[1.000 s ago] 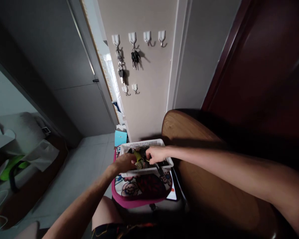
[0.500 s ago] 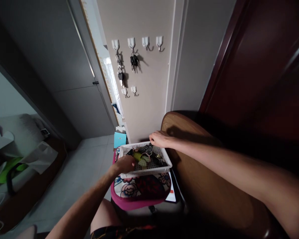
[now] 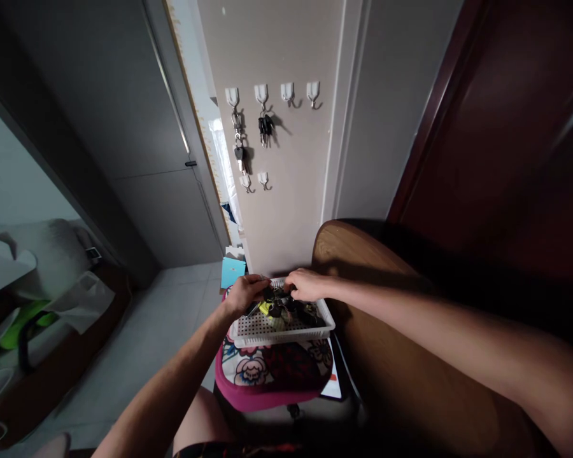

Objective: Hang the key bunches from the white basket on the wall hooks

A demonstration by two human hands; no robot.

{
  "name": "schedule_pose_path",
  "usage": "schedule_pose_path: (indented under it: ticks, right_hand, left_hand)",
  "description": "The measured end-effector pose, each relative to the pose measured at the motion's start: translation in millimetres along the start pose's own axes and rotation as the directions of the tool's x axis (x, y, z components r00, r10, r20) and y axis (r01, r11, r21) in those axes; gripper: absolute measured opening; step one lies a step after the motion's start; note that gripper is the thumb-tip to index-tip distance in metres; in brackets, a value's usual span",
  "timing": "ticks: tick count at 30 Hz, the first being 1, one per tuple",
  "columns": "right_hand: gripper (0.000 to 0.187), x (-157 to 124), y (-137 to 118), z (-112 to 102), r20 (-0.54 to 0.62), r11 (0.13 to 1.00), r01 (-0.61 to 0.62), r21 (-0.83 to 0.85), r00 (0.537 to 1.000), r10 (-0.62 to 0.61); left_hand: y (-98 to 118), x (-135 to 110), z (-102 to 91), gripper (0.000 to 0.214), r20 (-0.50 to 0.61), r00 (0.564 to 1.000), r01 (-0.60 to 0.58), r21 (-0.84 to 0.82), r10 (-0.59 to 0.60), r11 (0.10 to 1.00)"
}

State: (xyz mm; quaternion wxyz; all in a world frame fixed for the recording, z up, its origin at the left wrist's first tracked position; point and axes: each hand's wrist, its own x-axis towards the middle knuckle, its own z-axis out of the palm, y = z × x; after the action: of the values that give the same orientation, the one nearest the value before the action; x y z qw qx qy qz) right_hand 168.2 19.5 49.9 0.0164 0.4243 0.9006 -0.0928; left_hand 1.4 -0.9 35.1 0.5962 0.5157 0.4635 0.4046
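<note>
A white plastic basket (image 3: 253, 341) holds a heap of keys and key rings (image 3: 293, 312), with a yellow piece (image 3: 265, 308) and a pale rounded fob (image 3: 277, 322) among them. At the basket's back left, my left hand (image 3: 246, 294) is closed, pinching a dark bunch of keys (image 3: 268, 293) above the heap. My right hand (image 3: 306, 284) reaches over the back right rim, its fingers curled down at the dark keys. What those fingertips grip is hidden. Beneath the basket is a flower-patterned stool seat (image 3: 251, 372) with a pink edge.
White hooks (image 3: 287, 93) are fixed to the wall in two rows. Two of them carry key bunches (image 3: 265, 127). A brown wooden panel (image 3: 377, 318) stands close on the right, beside a dark red door (image 3: 496, 127). A light blue box (image 3: 232, 272) sits behind the seat.
My left hand has moved from the basket's front left to its back, lifting dark keys. My right hand has lowered slightly over the rim. The yellow piece and fob have shifted.
</note>
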Motion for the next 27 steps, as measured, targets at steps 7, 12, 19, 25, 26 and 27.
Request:
schedule_pose_path:
  ticks: [7,12,19,25,26,27]
  right_hand:
    - [0.031,1.8,5.4,7.9,-0.007,0.998,-0.038,0.043,0.999,0.038]
    - [0.024,-0.2,2.6,13.9,0.061,0.993,-0.060,0.106,0.997,0.054]
    - [0.024,1.4,2.1,26.0,0.338,0.929,-0.181,0.322,0.939,0.065]
    - [0.027,-3.4,8.2,35.4,-0.075,0.983,-0.157,0.096,0.983,0.165]
    - [0.029,-4.9,7.9,38.3,-0.064,0.984,-0.146,0.100,0.986,0.153]
    - [0.031,-6.2,7.5,41.1,-0.049,0.986,-0.135,0.102,0.989,0.141]
  left_hand:
    - [-5.5,6.2,-0.4,0.020,-0.043,0.999,0.030,-0.086,-0.034,0.996]
    - [-6.0,4.4,-0.9,0.016,-0.057,0.998,0.021,-0.070,-0.025,0.997]
    - [-9.7,6.8,0.6,0.019,-0.085,0.996,0.032,0.259,-0.011,0.965]
    - [-20.6,6.5,8.0,0.016,-0.022,1.000,0.010,0.488,0.001,0.873]
    - [-22.5,6.3,10.8,0.017,-0.012,1.000,0.007,0.525,0.000,0.851]
    - [-24.4,6.2,13.6,0.018,-0.003,1.000,0.003,0.567,-0.001,0.824]
